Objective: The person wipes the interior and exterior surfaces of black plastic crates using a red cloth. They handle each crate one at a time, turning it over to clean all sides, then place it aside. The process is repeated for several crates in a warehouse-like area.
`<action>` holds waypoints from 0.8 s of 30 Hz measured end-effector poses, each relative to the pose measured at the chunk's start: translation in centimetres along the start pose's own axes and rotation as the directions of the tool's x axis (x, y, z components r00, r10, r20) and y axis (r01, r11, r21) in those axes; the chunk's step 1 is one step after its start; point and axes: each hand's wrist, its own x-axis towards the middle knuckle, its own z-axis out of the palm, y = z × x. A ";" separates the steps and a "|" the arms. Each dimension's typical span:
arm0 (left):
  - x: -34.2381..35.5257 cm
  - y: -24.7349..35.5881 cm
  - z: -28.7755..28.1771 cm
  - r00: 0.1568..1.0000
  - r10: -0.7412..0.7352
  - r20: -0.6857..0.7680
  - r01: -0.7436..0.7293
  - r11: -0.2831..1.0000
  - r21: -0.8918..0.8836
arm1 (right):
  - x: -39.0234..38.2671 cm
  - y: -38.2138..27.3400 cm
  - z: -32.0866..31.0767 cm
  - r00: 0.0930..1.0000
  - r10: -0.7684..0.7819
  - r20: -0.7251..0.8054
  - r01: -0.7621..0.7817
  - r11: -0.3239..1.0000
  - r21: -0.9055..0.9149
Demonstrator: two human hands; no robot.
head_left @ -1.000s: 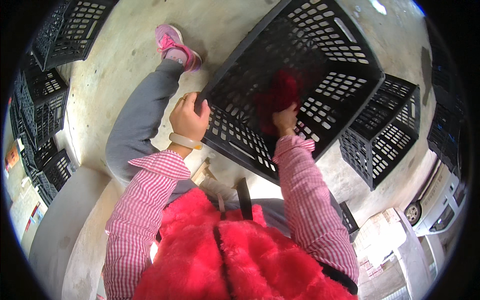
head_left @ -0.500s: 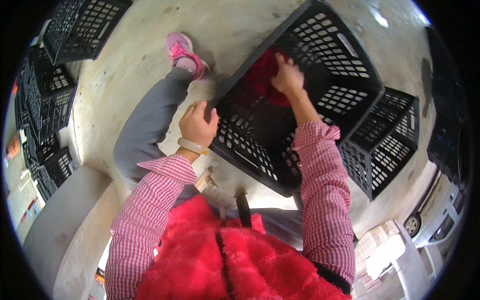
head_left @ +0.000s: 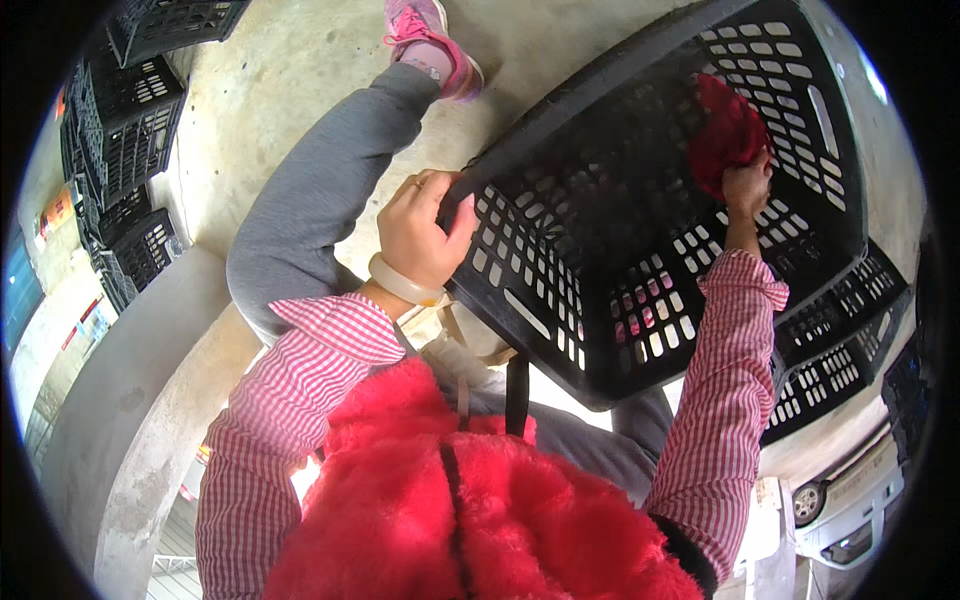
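A large black plastic crate (head_left: 545,115) with slotted walls stands tilted in front of me, its open side toward me. My left hand (head_left: 425,230) is closed on the crate's near-left rim, with the thumb along the edge. Inside the crate, my right hand (head_left: 748,185) grips a dark red cloth (head_left: 722,130) and presses it near the far right slotted wall. The fingertips of that hand are partly hidden by the bunched cloth.
Another black crate (head_left: 850,330) sits behind the held one at the right. Several black crates (head_left: 125,130) are stacked at the left. A curved concrete ledge (head_left: 150,400) rises beside my left arm. At the lower right, a silver vehicle (head_left: 855,500) is parked.
My right hand has moved right with the red cloth, from the crate's left inner side to its far right wall. The left hand stays on the rim, and the crate appears larger.
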 end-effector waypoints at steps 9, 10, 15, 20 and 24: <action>-0.3 -0.6 0.5 0.997 0.055 -0.059 -0.054 0.998 0.017 | -12.6 -4.8 0.2 0.924 0.018 0.381 0.029 0.993 -0.116; -0.3 -0.7 0.6 0.995 0.068 -0.079 -0.066 0.998 0.020 | -14.0 -5.7 0.5 0.901 0.038 0.432 -0.007 0.997 -0.072; -0.4 -1.0 1.0 0.986 0.083 -0.142 -0.078 0.996 0.038 | -20.6 -10.6 1.0 0.606 -0.271 0.747 0.268 0.955 0.129; -0.6 -1.2 1.2 0.988 0.072 -0.135 -0.066 0.997 0.044 | -18.9 -17.0 -0.1 0.552 -0.627 0.550 0.243 0.752 0.613; -0.7 -1.2 1.2 0.989 0.068 -0.133 -0.062 0.997 0.043 | -19.5 -18.2 -2.4 0.437 -0.711 0.551 0.255 0.685 0.682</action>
